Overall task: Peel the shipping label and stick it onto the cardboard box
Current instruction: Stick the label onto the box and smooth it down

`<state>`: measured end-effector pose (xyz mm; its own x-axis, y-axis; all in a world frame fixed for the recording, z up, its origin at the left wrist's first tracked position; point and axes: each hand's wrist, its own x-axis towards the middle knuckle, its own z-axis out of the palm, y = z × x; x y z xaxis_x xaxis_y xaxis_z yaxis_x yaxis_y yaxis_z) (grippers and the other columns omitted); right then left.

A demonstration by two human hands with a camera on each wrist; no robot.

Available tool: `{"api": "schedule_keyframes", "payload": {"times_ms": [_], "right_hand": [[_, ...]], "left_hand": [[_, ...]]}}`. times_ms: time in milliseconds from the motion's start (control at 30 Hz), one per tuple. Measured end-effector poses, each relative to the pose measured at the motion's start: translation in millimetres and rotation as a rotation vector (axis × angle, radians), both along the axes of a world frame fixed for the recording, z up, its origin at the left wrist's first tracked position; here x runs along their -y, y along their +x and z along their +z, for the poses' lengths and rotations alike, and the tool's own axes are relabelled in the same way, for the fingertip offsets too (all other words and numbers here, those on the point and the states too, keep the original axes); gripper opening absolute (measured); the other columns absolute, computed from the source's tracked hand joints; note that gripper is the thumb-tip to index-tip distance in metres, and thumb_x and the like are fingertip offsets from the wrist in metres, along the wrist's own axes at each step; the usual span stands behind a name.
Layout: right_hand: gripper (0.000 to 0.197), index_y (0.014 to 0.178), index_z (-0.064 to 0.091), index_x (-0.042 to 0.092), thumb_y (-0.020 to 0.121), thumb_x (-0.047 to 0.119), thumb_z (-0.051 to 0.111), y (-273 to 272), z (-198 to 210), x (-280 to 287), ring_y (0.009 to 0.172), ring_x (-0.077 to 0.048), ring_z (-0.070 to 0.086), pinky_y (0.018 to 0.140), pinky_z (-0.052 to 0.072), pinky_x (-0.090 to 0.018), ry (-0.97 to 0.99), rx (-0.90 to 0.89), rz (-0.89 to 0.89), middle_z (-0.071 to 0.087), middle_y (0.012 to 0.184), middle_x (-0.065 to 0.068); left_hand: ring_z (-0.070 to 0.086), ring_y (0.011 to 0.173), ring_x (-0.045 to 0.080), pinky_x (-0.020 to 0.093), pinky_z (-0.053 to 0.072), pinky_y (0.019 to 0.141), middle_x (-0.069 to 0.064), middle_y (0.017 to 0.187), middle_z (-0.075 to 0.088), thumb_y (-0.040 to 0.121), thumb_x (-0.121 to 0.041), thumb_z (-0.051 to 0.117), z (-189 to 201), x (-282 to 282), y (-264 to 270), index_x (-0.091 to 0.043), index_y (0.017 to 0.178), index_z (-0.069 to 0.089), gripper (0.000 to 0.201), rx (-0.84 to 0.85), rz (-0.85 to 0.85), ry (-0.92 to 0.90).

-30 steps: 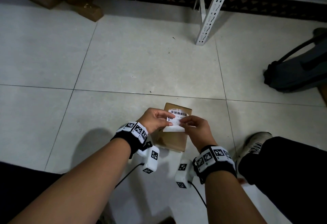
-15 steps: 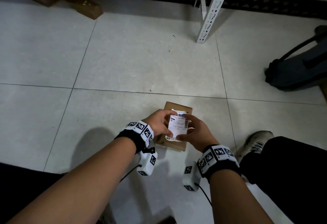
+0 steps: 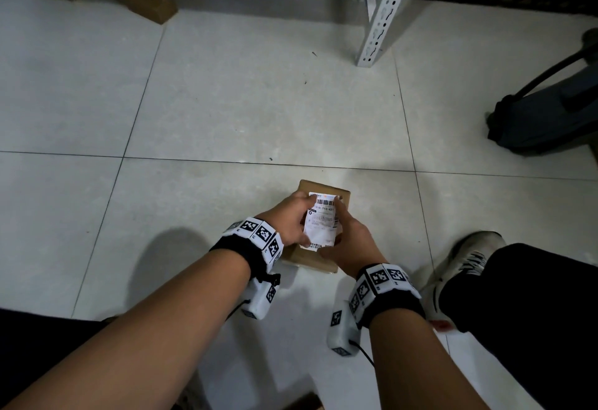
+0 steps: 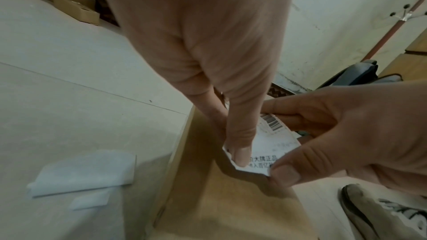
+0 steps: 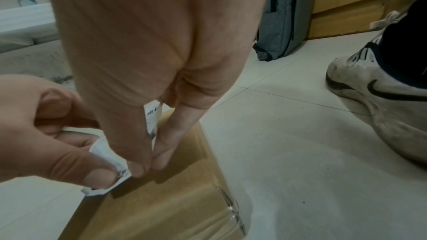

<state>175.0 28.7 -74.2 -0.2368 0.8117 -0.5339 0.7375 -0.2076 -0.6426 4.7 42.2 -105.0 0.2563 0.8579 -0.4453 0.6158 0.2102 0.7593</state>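
We held the shipping label (image 3: 321,220) between both hands, above the top of the cardboard box (image 3: 343,197), which sat on the tiled floor (image 3: 226,102) at about six o'clock in the head view, just ahead of our knees. Our left hand (image 3: 289,220) pinched the label's left edge, thumb on the printed face and fingers curled behind it. Our right hand (image 3: 351,241) pinched the right edge and the near corner in the same way. The label stood with its barcode end toward twelve o'clock and its near end curling slightly. We could not tell from the head view whether the far end touched the cardboard; the wrist views showed the near end lifted clear of the box, casting a shadow on it.

In the left wrist view, the left thumb (image 4: 240,154) pressed the label (image 4: 275,145) near its lower corner, with the right hand (image 4: 360,134) closing on the sheet from three o'clock. Two white backing pieces (image 4: 85,172) lay flat on the floor at eight o'clock, beside the box (image 4: 231,207).

In the right wrist view, the right hand (image 5: 148,88) came down from twelve o'clock onto the label (image 5: 106,154), and the left hand (image 5: 44,134) held it from nine o'clock over the box (image 5: 175,198).

A white sneaker (image 3: 466,260) rested at four o'clock of the box, a dark bag (image 3: 547,118) lay at two o'clock, a perforated metal upright (image 3: 385,11) stood at one o'clock, and brown cartons (image 3: 149,1) sat at eleven o'clock.
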Motion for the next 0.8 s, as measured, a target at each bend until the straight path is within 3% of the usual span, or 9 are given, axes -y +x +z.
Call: {"api": "schedule_keyframes", "payload": {"times_ms": [133, 267, 433, 533, 633, 700, 733, 800], "right_hand": [[0.110, 0.161, 0.006, 0.027, 0.078, 0.022, 0.079, -2, -7, 0, 0.103, -0.018, 0.067, 0.085, 0.051, -0.025, 0.004, 0.009, 0.002, 0.066, 0.122, 0.000], [0.115, 0.160, -0.002, 0.028, 0.078, 0.039, 0.078, -5, -12, -3, 0.102, -0.015, 0.066, 0.083, 0.049, -0.024, 0.001, 0.012, -0.009, 0.066, 0.123, 0.003], [0.109, 0.160, -0.004, 0.026, 0.084, 0.033, 0.074, -6, -12, -10, 0.092, -0.010, 0.057, 0.081, 0.044, -0.021, -0.020, 0.016, -0.022, 0.065, 0.126, 0.003], [0.110, 0.160, -0.003, 0.026, 0.083, 0.033, 0.075, -5, -11, -12, 0.091, -0.008, 0.056, 0.080, 0.043, -0.019, -0.027, 0.004, -0.024, 0.062, 0.119, 0.006], [0.103, 0.160, -0.004, 0.027, 0.088, 0.033, 0.070, -4, -12, -12, 0.079, 0.000, 0.054, 0.059, 0.038, -0.003, -0.034, 0.001, -0.017, 0.056, 0.110, 0.012], [0.096, 0.159, -0.004, 0.028, 0.093, 0.032, 0.065, -4, -12, -12, 0.077, 0.000, 0.055, 0.051, 0.038, -0.002, -0.047, -0.003, -0.029, 0.059, 0.115, 0.011], [0.095, 0.159, -0.004, 0.028, 0.093, 0.031, 0.064, -5, -14, -13, 0.079, -0.003, 0.057, 0.053, 0.039, -0.003, -0.053, 0.001, -0.027, 0.060, 0.118, 0.009], [0.108, 0.159, -0.004, 0.024, 0.084, 0.030, 0.074, -6, -16, -14, 0.094, -0.013, 0.062, 0.071, 0.045, -0.012, -0.041, 0.030, 0.010, 0.060, 0.125, 0.005]], "left_hand": [[0.059, 0.115, 0.029, 0.041, 0.054, 0.098, 0.009, 0.131, 0.044, 0.052, -0.002, 0.092, -4, 0, 1, -0.008, 0.137, 0.050, 0.095, -0.090, -0.051, 0.011], [0.055, 0.115, 0.028, 0.036, 0.049, 0.101, 0.011, 0.129, 0.045, 0.056, -0.010, 0.092, -6, -4, 3, -0.010, 0.136, 0.051, 0.090, -0.215, -0.100, 0.046], [0.055, 0.116, 0.030, 0.033, 0.049, 0.100, 0.012, 0.134, 0.041, 0.060, -0.009, 0.090, -3, -11, 6, -0.007, 0.136, 0.049, 0.086, -0.295, -0.127, 0.083], [0.054, 0.116, 0.028, 0.033, 0.049, 0.100, 0.010, 0.135, 0.039, 0.057, -0.010, 0.091, -1, -14, 3, -0.006, 0.137, 0.049, 0.090, -0.295, -0.129, 0.065], [0.054, 0.115, 0.028, 0.035, 0.050, 0.100, 0.007, 0.136, 0.036, 0.056, -0.010, 0.091, 2, -15, 1, -0.007, 0.137, 0.048, 0.091, -0.307, -0.140, 0.033], [0.055, 0.113, 0.029, 0.036, 0.051, 0.099, 0.007, 0.138, 0.033, 0.057, -0.009, 0.090, 4, -14, 2, -0.006, 0.136, 0.046, 0.090, -0.324, -0.164, 0.021], [0.056, 0.110, 0.030, 0.036, 0.053, 0.097, 0.008, 0.138, 0.031, 0.059, -0.008, 0.089, 5, -13, 2, -0.005, 0.136, 0.044, 0.089, -0.335, -0.177, 0.026], [0.060, 0.102, 0.031, 0.035, 0.055, 0.091, 0.008, 0.138, 0.029, 0.065, -0.006, 0.084, 7, -12, 4, -0.004, 0.135, 0.040, 0.083, -0.371, -0.214, 0.050]]}}
